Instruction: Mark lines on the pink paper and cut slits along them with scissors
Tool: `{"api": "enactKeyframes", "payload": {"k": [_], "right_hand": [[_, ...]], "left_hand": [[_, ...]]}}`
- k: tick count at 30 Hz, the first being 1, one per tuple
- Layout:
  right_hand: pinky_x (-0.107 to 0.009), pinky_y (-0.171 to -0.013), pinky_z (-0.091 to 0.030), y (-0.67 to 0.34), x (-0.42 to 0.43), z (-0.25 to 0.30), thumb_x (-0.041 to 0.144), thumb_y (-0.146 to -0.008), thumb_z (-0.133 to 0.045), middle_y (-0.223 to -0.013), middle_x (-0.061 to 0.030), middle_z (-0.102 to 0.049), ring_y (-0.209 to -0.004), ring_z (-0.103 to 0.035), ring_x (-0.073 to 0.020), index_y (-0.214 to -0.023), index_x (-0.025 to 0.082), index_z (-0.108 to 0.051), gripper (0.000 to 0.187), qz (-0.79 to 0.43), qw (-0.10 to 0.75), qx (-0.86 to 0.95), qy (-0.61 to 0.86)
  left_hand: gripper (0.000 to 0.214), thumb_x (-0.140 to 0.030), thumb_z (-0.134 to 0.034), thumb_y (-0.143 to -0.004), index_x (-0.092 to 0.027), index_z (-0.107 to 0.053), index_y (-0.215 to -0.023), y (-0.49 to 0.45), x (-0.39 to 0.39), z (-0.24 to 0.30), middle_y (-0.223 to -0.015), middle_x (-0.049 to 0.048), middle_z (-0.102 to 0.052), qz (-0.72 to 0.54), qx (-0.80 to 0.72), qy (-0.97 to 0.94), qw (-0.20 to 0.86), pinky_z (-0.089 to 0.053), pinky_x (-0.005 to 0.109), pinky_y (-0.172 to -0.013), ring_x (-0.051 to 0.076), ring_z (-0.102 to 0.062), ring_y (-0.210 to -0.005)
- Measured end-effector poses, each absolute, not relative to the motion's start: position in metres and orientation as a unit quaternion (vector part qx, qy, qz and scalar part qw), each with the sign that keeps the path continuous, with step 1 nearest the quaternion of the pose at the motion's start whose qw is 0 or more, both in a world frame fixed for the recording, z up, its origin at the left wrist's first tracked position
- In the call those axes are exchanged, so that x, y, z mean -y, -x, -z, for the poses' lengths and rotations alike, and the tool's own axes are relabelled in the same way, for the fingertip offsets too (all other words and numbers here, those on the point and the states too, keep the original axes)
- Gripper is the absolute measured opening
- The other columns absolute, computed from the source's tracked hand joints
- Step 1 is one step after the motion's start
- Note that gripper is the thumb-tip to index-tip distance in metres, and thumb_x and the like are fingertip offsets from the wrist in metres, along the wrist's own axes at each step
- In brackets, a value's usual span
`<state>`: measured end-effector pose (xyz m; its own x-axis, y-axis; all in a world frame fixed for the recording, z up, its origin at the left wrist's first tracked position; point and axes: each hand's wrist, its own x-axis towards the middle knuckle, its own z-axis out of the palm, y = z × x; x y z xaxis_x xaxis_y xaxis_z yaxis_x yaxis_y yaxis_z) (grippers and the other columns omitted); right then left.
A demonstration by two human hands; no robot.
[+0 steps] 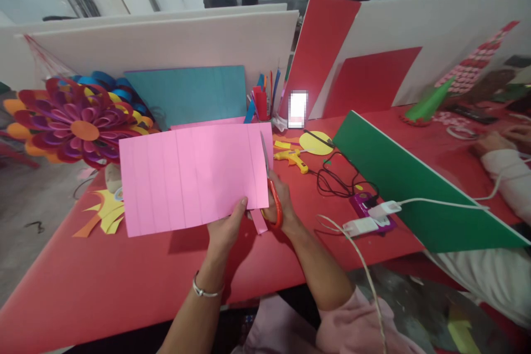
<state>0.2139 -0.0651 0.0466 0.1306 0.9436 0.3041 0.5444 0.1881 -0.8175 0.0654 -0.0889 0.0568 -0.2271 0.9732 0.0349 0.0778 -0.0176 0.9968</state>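
Observation:
A large pink sheet [191, 177], marked with several upright lines, is held up above the red table. My left hand [230, 224] grips its lower edge, thumb in front and the other fingers mostly hidden behind. My right hand [284, 202] is closed around the orange handles of a pair of scissors [274, 204]. The blades point away from me and lie along the sheet's right side, between it and a narrow strip of pink. A short pink strip [259, 222] hangs below the sheet between my hands.
A yellow glue gun [293, 159] and a yellow oval [316, 142] lie beyond my right hand. A purple power strip [373, 213] with white plugs sits right, before a green board [415, 193]. A layered paper flower [85, 130] stands left. Another person's hand [489, 146] is far right.

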Motion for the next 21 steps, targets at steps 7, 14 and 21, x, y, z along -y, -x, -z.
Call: {"api": "enactKeyframes", "payload": {"k": [7, 14, 21], "right_hand": [[-0.031, -0.066, -0.044, -0.216, 0.065, -0.05, 0.039, -0.095, -0.046, -0.092, -0.0103, -0.072, -0.086, -0.07, -0.0276, -0.101, 0.021, -0.056, 0.022, -0.206, 0.404, 0.637, 0.623], [-0.033, -0.06, -0.037, -0.217, 0.063, -0.057, 0.039, -0.093, -0.049, -0.084, -0.0074, -0.073, -0.07, -0.066, -0.0269, -0.111, 0.021, -0.053, 0.026, -0.198, 0.329, 0.633, 0.672], [-0.031, -0.059, -0.034, -0.218, 0.062, -0.06, 0.037, -0.092, -0.054, -0.084, -0.0069, -0.074, -0.068, -0.066, -0.0261, -0.112, 0.022, -0.055, 0.025, -0.195, 0.3, 0.633, 0.687]], "left_hand": [[0.037, -0.044, -0.086, -0.071, -0.019, -0.066, -0.054, -0.068, 0.089, -0.058, -0.055, 0.0045, -0.065, -0.559, -0.556, -0.461, 0.407, -0.062, 0.035, -0.077, 0.019, -0.067, -0.061], [0.039, -0.044, -0.084, -0.075, -0.02, -0.064, -0.051, -0.067, 0.094, -0.061, -0.053, 0.0046, -0.064, -0.54, -0.538, -0.487, 0.425, -0.063, 0.038, -0.08, 0.02, -0.067, -0.059], [0.027, -0.04, -0.091, -0.065, -0.021, -0.072, -0.071, -0.061, 0.103, -0.05, -0.059, 0.0036, -0.067, -0.563, -0.574, -0.427, 0.414, -0.066, 0.041, -0.084, 0.029, -0.076, -0.082]]}}
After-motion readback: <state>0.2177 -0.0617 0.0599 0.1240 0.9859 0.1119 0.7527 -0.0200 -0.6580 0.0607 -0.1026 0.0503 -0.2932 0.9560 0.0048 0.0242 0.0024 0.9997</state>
